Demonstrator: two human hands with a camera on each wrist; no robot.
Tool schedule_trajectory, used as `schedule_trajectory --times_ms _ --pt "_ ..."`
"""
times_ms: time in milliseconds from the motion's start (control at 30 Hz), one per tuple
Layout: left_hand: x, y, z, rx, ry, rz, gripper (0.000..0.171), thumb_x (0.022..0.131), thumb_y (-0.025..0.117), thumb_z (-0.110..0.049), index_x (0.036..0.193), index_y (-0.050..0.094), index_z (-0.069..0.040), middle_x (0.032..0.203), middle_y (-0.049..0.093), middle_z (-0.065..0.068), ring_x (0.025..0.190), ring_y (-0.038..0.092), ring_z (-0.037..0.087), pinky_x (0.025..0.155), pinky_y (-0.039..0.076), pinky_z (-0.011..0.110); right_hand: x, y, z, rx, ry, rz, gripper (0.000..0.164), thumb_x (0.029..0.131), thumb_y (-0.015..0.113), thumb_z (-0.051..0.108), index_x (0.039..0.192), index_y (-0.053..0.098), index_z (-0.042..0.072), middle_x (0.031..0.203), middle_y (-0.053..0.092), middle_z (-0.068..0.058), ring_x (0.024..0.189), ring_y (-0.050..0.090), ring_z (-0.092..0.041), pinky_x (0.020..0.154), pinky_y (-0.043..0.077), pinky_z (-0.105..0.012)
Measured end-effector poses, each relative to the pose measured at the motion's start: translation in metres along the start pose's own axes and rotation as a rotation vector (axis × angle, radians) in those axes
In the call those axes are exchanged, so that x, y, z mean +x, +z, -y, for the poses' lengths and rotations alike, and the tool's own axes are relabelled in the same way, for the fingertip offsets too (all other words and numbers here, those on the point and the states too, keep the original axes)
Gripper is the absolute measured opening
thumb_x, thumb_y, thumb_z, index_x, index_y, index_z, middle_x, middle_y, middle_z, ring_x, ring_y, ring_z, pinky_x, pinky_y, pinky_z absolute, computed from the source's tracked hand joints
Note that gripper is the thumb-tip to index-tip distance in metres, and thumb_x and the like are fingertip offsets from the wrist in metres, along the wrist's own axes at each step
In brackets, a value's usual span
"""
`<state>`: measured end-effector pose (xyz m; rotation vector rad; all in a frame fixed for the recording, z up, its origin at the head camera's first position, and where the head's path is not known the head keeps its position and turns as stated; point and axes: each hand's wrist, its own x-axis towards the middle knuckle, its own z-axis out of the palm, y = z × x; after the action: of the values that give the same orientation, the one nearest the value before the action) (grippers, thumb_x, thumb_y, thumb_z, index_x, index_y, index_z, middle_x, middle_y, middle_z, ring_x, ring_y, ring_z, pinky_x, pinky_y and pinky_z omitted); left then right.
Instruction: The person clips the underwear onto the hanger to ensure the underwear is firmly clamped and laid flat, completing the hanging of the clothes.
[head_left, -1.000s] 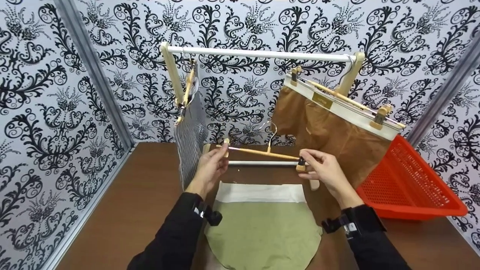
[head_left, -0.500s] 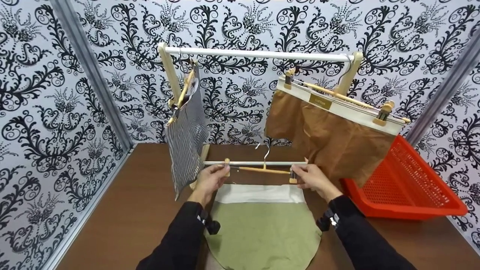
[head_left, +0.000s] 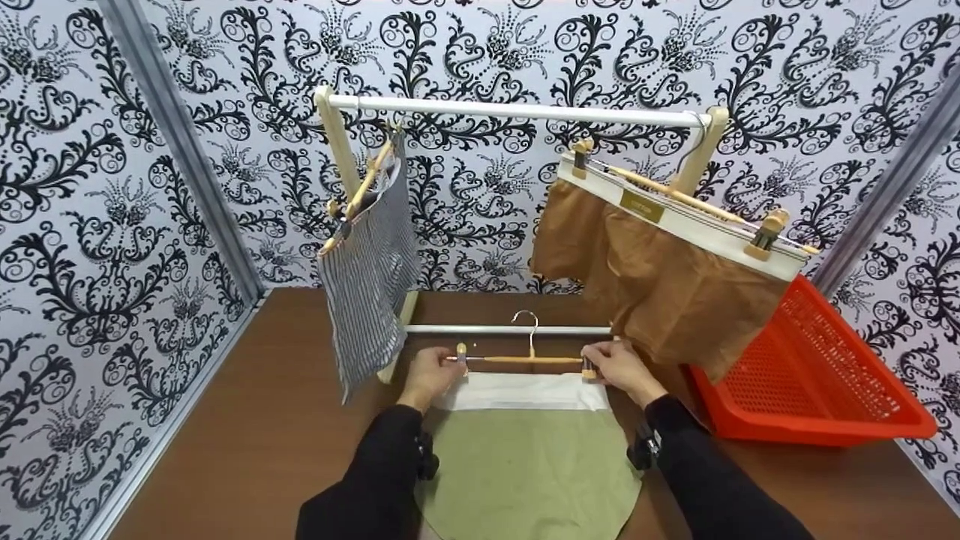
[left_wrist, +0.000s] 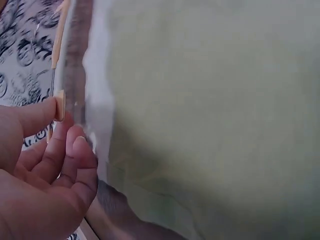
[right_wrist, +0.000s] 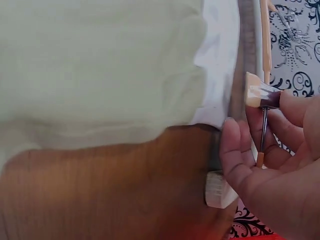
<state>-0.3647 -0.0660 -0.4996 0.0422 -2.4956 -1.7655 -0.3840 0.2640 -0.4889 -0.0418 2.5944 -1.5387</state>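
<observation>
A wooden clip hanger (head_left: pixel 555 360) with a metal hook is held level at the top edge of a green garment (head_left: pixel 529 465), whose white waistband (head_left: pixel 525 391) faces away from the person. My left hand (head_left: pixel 433 375) pinches the hanger's left clip (left_wrist: pixel 60 106), thumb against it. At the other end, my right hand (head_left: pixel 616 366) holds the right clip (right_wrist: pixel 256 92) between thumb and fingers. The garment lies flat on the brown table, below and between both forearms.
Behind the hanger stands a rack with a white rail (head_left: pixel 517 110). Striped cloth (head_left: pixel 371 277) hangs at its left, brown shorts (head_left: pixel 667 277) at its right. A red basket (head_left: pixel 817 427) sits on the table (head_left: pixel 247 420) at the right.
Both hands have lowered the hanger and drawn it toward the person, from above the rack's lower bar down to the waistband edge. The striped cloth has swung slightly left.
</observation>
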Motion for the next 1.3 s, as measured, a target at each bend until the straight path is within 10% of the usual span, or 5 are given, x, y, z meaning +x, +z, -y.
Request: schedule_trajectory --times_ms 500,733,1300 --pt "-0.003 0.005 0.0 0.288 0.034 -0.081 0.021 0.085 0.073 -0.005 0.105 0.075 0.001 0.097 0.074 0.011 0.098 0.066 0.032 0.092 0.049 0.05 0.002 0.01 -0.007 -0.117 -0.136 -0.057 0.023 0.098 0.063 0.002 0.113 0.066 -0.014 0.088 0.068 -0.015 0.066 0.059 -0.015 0.059 0.048 -0.021" --pt "-0.004 -0.005 0.006 0.357 0.124 -0.047 0.031 0.077 0.078 -0.005 0.107 0.074 0.003 0.101 0.074 0.015 0.098 0.067 0.035 0.09 0.051 0.052 -0.001 0.011 -0.003 -0.296 -0.177 -0.132 0.02 0.093 0.069 0.003 0.109 0.072 -0.009 0.095 0.073 -0.015 0.091 0.065 -0.032 0.077 0.052 -0.037" --pt "-0.007 -0.023 0.009 0.383 -0.091 0.047 0.027 0.092 0.07 -0.021 0.105 0.057 -0.001 0.095 0.061 0.01 0.09 0.059 0.029 0.083 0.049 0.046 -0.001 0.015 -0.001 -0.452 -0.233 -0.211 0.024 0.088 0.073 0.001 0.111 0.071 -0.008 0.1 0.072 -0.018 0.1 0.063 -0.037 0.09 0.048 -0.05"
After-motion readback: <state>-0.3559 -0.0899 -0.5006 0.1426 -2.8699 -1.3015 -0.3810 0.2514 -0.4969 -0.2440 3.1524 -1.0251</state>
